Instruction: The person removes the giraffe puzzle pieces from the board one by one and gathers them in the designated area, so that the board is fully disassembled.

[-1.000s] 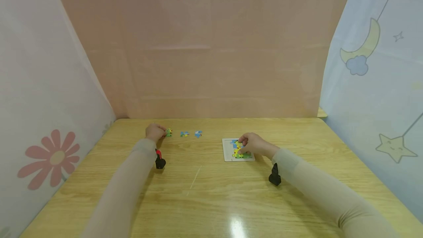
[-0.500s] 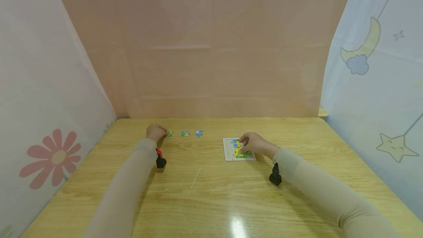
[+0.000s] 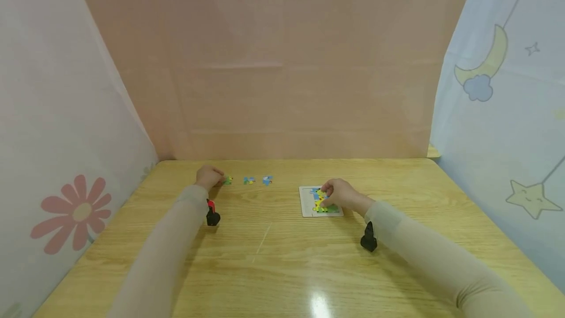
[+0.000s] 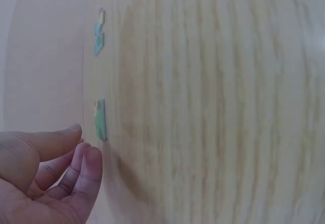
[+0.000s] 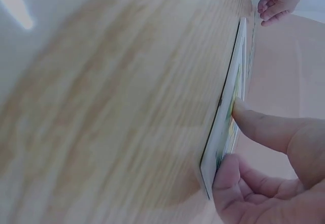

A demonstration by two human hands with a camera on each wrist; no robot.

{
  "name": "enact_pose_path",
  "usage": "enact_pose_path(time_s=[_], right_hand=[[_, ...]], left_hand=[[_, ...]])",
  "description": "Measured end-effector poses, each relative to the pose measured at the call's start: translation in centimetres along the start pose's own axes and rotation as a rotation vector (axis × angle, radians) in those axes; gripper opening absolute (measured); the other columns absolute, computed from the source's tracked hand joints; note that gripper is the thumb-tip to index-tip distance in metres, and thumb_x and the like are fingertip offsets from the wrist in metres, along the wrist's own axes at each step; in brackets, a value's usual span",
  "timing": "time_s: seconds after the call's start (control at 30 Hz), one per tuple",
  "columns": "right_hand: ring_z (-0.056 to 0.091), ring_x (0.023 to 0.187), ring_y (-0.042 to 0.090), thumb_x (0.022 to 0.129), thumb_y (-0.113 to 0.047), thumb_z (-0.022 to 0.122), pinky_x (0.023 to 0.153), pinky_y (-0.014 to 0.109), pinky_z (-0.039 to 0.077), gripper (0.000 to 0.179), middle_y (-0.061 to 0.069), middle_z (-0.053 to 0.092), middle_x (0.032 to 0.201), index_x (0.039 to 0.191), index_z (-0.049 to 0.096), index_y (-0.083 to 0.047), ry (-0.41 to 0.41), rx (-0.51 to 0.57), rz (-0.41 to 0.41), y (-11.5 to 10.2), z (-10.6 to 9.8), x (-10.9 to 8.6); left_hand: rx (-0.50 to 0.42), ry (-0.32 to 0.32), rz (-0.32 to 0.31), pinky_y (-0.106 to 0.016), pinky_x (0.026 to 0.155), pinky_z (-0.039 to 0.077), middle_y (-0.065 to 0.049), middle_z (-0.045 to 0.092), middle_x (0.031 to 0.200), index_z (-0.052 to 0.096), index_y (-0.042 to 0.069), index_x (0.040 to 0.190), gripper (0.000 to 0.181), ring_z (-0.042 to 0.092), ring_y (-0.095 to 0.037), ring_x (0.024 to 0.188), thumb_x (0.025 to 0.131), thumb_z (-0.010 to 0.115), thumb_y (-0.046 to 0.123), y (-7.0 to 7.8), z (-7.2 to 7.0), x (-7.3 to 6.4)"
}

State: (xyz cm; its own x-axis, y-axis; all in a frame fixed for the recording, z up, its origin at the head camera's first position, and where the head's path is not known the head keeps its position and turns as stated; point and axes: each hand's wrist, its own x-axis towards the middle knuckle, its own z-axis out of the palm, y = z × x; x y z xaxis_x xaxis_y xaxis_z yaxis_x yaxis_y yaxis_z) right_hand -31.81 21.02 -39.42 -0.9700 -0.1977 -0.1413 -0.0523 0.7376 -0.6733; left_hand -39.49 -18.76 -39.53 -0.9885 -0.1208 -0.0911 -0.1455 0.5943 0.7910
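Note:
My left hand [image 3: 209, 177] is at the far left of the table, fingertips right at the edge of a green and yellow jigsaw piece [image 4: 100, 120]. In the left wrist view its thumb and fingers are loosely bent, with nothing between them. My right hand [image 3: 343, 194] is over a white puzzle tray [image 3: 307, 208] right of the middle. Its thumb [image 5: 254, 125] touches the joined yellow, blue and green pieces [image 3: 319, 204] in the tray, and its bent fingers are by the tray's edge. The hand hides part of the picture.
Two more jigsaw pieces, a blue and green one [image 3: 249, 180] and a blue and white one [image 3: 267, 180], lie in a row right of the green one. A pinkish cloth [image 3: 282, 112] hangs behind the wooden table [image 3: 265, 269], with patterned cloths at both sides.
The green piece stood out taller beside my left fingers a second ago and now looks flatter on the table. My right hand keeps its place over the tray. The head view has shifted slightly.

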Motion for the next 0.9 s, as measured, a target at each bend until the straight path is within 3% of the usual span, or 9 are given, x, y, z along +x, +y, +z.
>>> enact_pose_path(time_s=[0.3, 0.47, 0.6, 0.7, 0.9], right_hand=[[0.052, 0.089, 0.022, 0.076, -0.017, 0.084, 0.078, 0.036, 0.048, 0.051, 0.013, 0.058, 0.103, 0.115, 0.058, 0.004, 0.038, -0.043, 0.036, -0.1, 0.0, -0.4], [0.051, 0.090, 0.022, 0.076, -0.020, 0.084, 0.078, 0.034, 0.047, 0.052, 0.012, 0.058, 0.103, 0.115, 0.059, 0.003, 0.039, -0.043, 0.031, 0.0, -0.4, -0.5], [0.053, 0.089, 0.022, 0.077, -0.022, 0.083, 0.074, 0.032, 0.049, 0.049, 0.012, 0.059, 0.102, 0.113, 0.060, 0.003, 0.052, -0.017, 0.038, 0.3, -0.5, -0.4], [0.054, 0.087, 0.022, 0.078, -0.022, 0.082, 0.069, 0.030, 0.050, 0.045, 0.013, 0.060, 0.100, 0.108, 0.060, 0.003, 0.073, -0.006, 0.049, 0.5, -0.5, -0.3], [0.053, 0.084, 0.022, 0.077, -0.022, 0.083, 0.067, 0.029, 0.047, 0.040, 0.012, 0.060, 0.097, 0.100, 0.061, 0.001, 0.099, -0.059, 0.059, 0.7, -0.5, 0.0]], left_hand=[[0.050, -0.004, 0.033, -0.031, 0.072, 0.055, -0.010, 0.068, 0.085, 0.067, -0.005, 0.109, 0.023, 0.064, -0.021, 0.078, 0.091, 0.066, 0.010, 1.2, -0.6, -1.5], [0.079, -0.061, 0.100, -0.032, 0.077, 0.054, -0.017, 0.069, 0.097, 0.066, -0.006, 0.113, 0.026, 0.061, -0.018, 0.078, 0.093, 0.062, 0.010, 2.2, -0.2, -2.1], [0.056, -0.106, 0.119, -0.038, 0.086, 0.056, -0.021, 0.067, 0.109, 0.065, -0.006, 0.115, 0.027, 0.065, -0.030, 0.091, 0.094, 0.062, 0.010, 3.4, 0.8, -2.7], [0.029, -0.137, 0.136, -0.042, 0.092, 0.055, -0.020, 0.066, 0.112, 0.065, -0.006, 0.115, 0.026, 0.064, -0.036, 0.103, 0.094, 0.062, 0.009, 4.3, 1.7, -3.0], [0.031, -0.194, 0.181, -0.042, 0.091, 0.056, -0.019, 0.067, 0.109, 0.066, -0.005, 0.112, 0.023, 0.066, -0.034, 0.099, 0.094, 0.063, 0.007, 6.2, 3.4, -4.1]])
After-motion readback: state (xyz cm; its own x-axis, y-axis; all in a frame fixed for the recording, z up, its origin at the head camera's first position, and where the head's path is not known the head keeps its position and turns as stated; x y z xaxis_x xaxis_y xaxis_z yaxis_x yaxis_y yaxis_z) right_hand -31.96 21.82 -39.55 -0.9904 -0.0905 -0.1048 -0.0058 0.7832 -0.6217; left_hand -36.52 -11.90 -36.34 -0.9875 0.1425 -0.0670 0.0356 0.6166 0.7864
